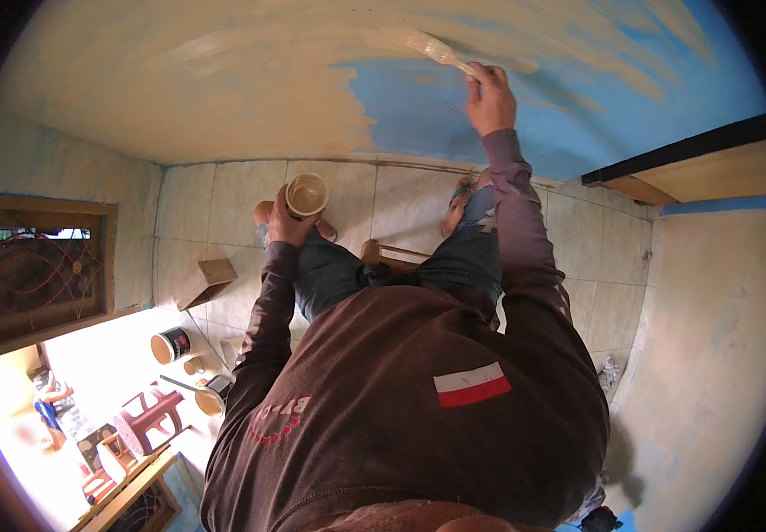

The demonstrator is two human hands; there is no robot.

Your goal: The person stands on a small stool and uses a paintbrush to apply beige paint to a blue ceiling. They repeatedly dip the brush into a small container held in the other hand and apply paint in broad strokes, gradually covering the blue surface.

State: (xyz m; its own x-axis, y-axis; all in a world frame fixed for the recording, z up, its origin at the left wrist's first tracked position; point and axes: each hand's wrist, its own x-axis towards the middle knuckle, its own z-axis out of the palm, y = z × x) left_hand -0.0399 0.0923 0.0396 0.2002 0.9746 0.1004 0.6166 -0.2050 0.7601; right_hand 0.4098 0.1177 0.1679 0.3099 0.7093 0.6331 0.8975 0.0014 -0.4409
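My right hand [491, 97] grips a paintbrush [440, 51] with its paint-coated head against the wall [285, 97], where cream paint is streaked over a light blue area [418, 106]. In my left hand [285, 220] is a small white tub [307, 193] of cream paint, held upright above the tiled floor. My fingers wrap round its left side. My bare feet and legs show below, with a wooden stool [387, 253] between them.
A wooden box [212, 282], paint buckets [170, 345], and a maroon stool [146, 418] stand at the lower left beside a bright doorway. A wooden window frame [109, 257] is on the left. A wooden board with a dark edge [684, 151] juts from the right.
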